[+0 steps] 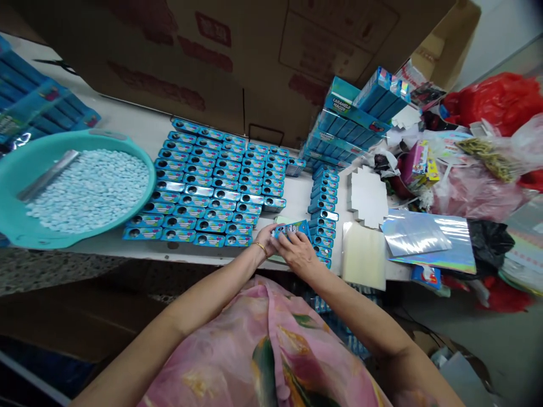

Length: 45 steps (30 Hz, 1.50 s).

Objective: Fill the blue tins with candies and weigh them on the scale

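Both my hands meet over the table's front edge around one small blue candy box (300, 227). My left hand (267, 236) grips its left end, a gold bracelet at the wrist. From the right, my right hand (297, 249) has its fingers closed over the box's near side. Left of them, rows of small blue boxes (212, 212) stand packed side by side, each with a dark round spot on its top. Just right of my hands runs a single column of similar boxes (323, 217). A pale green sheet (278, 258) lies partly hidden under my hands.
A teal basin (146, 164) of pale blue candies (97, 192) with a metal scoop (51, 175) stands left. A large cardboard carton (237, 62) walls the back. Stacked display boxes (339, 127), white card cutouts (368, 195), clear film sheets (363, 254) and plastic bags (470, 186) crowd the right.
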Each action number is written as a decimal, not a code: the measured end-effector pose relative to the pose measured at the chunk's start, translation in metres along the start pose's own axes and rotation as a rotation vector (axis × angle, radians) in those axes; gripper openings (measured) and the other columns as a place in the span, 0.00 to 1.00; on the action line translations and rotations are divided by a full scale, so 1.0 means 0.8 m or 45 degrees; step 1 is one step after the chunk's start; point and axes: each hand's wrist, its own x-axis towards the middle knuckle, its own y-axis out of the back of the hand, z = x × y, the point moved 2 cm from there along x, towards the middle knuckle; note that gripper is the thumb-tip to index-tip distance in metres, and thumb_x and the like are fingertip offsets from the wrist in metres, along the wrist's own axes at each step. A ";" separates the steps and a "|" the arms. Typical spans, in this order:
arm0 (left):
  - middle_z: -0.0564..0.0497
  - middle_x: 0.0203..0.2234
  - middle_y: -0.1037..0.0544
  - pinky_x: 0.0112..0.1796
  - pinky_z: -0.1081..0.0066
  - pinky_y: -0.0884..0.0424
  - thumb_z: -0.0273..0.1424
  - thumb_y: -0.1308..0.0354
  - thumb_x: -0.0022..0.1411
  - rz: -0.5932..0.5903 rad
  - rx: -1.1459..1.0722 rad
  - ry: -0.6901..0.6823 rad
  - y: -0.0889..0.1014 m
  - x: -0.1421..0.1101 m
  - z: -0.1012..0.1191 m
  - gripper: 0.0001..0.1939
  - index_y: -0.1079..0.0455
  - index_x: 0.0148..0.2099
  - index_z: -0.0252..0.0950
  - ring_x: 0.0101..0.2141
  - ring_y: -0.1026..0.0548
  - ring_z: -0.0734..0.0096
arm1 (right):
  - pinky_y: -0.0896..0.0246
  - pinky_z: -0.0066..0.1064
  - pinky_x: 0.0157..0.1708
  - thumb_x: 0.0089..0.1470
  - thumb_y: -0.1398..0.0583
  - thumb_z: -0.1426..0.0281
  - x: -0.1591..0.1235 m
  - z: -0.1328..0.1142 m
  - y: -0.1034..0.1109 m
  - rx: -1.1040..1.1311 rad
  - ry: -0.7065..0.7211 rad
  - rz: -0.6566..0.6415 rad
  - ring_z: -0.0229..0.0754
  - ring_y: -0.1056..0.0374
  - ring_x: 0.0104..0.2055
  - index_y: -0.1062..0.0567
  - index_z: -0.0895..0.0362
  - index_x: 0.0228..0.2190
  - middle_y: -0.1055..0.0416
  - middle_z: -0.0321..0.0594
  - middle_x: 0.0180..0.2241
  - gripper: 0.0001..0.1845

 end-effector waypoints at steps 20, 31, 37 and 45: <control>0.48 0.17 0.29 0.22 0.77 0.33 0.22 0.52 0.54 0.104 -0.148 -0.094 -0.007 0.004 -0.002 0.07 0.33 0.31 0.28 0.19 0.30 0.75 | 0.54 0.39 0.45 0.54 0.51 0.73 -0.028 0.026 0.006 0.123 -0.296 0.193 0.45 0.47 0.47 0.41 0.47 0.52 0.37 0.39 0.46 0.23; 0.48 0.18 0.29 0.19 0.76 0.32 0.23 0.52 0.56 0.161 -0.132 -0.129 0.006 0.002 0.005 0.06 0.34 0.29 0.29 0.20 0.29 0.74 | 0.46 0.36 0.44 0.45 0.46 0.75 -0.051 0.066 -0.041 0.900 -0.832 0.714 0.42 0.41 0.43 0.37 0.56 0.42 0.37 0.41 0.40 0.18; 0.47 0.21 0.30 0.16 0.79 0.36 0.25 0.53 0.57 0.166 -0.050 -0.160 0.026 -0.038 0.019 0.07 0.34 0.33 0.29 0.20 0.30 0.75 | 0.41 0.32 0.38 0.40 0.45 0.74 -0.041 0.070 -0.127 1.483 -1.045 0.674 0.38 0.38 0.37 0.38 0.57 0.38 0.37 0.37 0.35 0.19; 0.50 0.21 0.32 0.12 0.84 0.42 0.24 0.55 0.59 0.179 -0.072 -0.199 0.061 -0.104 0.018 0.08 0.35 0.36 0.30 0.17 0.34 0.81 | 0.50 0.39 0.51 0.42 0.45 0.76 -0.079 0.069 -0.095 1.257 -0.919 0.596 0.42 0.45 0.52 0.42 0.56 0.49 0.41 0.43 0.49 0.30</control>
